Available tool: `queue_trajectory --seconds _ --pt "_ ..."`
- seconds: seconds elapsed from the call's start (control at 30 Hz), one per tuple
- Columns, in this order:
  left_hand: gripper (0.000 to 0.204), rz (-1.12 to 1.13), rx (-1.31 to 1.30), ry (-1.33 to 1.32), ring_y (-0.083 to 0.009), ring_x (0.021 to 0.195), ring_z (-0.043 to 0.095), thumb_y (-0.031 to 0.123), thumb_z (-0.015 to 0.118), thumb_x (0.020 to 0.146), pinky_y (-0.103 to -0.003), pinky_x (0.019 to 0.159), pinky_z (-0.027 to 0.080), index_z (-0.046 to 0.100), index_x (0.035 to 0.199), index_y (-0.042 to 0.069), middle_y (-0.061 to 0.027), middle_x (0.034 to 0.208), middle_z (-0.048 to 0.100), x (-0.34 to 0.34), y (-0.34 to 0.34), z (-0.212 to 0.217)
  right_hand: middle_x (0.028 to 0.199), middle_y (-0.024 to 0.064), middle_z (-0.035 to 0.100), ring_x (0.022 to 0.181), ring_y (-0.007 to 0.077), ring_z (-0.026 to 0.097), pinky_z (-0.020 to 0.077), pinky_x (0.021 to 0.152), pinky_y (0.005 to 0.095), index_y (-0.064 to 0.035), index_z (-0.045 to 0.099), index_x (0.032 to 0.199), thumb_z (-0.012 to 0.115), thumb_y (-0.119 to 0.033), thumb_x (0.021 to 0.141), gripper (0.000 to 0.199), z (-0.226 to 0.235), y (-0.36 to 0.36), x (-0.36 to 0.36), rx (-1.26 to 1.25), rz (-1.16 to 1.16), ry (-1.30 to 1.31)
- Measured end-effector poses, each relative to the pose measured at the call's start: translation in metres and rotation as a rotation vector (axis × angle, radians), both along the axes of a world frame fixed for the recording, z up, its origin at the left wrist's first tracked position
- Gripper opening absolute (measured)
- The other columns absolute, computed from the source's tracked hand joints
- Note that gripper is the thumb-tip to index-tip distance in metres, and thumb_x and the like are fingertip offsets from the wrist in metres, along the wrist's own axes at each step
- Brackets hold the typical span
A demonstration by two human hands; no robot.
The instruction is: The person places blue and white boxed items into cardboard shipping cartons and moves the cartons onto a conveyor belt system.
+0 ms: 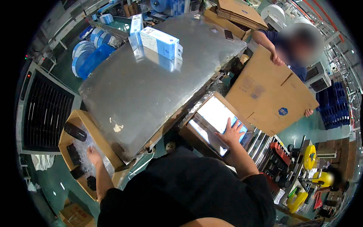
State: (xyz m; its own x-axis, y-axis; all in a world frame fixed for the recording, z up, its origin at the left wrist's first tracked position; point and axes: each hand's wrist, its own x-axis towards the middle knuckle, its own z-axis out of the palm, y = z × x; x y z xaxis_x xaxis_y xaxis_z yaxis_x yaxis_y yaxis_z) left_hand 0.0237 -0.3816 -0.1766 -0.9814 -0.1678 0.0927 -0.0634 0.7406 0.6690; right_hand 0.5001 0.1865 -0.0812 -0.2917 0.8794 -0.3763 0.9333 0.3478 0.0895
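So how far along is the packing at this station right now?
Looks done: the open carton on the right is already filled to its top with white packs. In hand: the right hand presses flat on those packs, while the left hand reaches into the side box of clear bags and dark parts. Left: several blue-and-white boxes sit unpacked on the metal table; the carton's flaps are open.

Steel table (151, 87), green floor (53, 181)
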Motion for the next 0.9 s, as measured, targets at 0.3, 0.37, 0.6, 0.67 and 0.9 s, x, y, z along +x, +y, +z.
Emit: queue_trajectory --seconds 0.3,0.37,0.6,0.67,0.9 --pt "0.041 -0.01 -0.482 -0.906 -0.0285 0.091 0.061 0.039 0.061 0.089 -0.041 0.078 0.048 0.063 0.105 0.001 -0.014 0.102 0.063 0.066 -0.076 -0.089 0.155 0.0264 0.008 0.141 0.0488 0.011 0.024 0.104 0.0671 -0.0249 0.004 0.153 0.073 -0.068 0.062 0.122 0.011 0.024 -0.008 -0.12 0.004 -0.141" --pt "0.038 -0.043 -0.417 -0.927 -0.0271 0.085 0.062 0.037 0.061 0.088 -0.041 0.072 0.049 0.065 0.099 0.002 -0.0123 0.095 0.064 0.064 -0.073 -0.091 0.155 0.0263 0.009 0.141 0.0492 0.013 0.0257 0.104 0.0668 -0.0257 0.003 0.153 0.077 -0.065 0.059 0.125 0.013 0.018 -0.014 -0.082 -0.018 -0.198" --pt "0.029 0.19 -0.111 -0.906 -0.0215 0.065 0.065 0.03 0.063 0.087 -0.039 0.054 0.05 0.071 0.079 0.003 -0.0079 0.072 0.067 0.064 -0.081 -0.073 0.139 0.0197 0.043 0.126 0.0366 0.044 0.0372 0.101 0.0519 -0.0165 0.034 0.141 0.073 -0.052 0.07 0.089 0.008 0.056 0.016 -0.04 0.2 -0.002" --pt "0.027 0.279 -0.096 -0.844 -0.0212 0.062 0.064 0.027 0.062 0.087 -0.039 0.052 0.05 0.07 0.076 0.003 -0.0086 0.069 0.067 0.058 -0.069 -0.067 0.127 0.0152 0.056 0.115 0.0325 0.054 0.0397 0.097 0.0479 -0.014 0.051 0.127 0.069 -0.043 0.077 0.06 -0.023 0.047 0.029 0.051 0.286 0.022" --pt "0.022 -0.017 -0.541 -0.675 -0.0223 0.065 0.068 0.018 0.052 0.089 -0.037 0.057 0.053 0.069 0.089 0.004 -0.0101 0.078 0.07 0.034 -0.088 -0.071 0.102 0.0032 0.067 0.092 0.0255 0.063 0.0478 0.081 0.041 -0.0131 0.066 0.093 0.06 -0.021 0.08 0.016 -0.051 0.019 0.045 0.478 0.548 0.415"
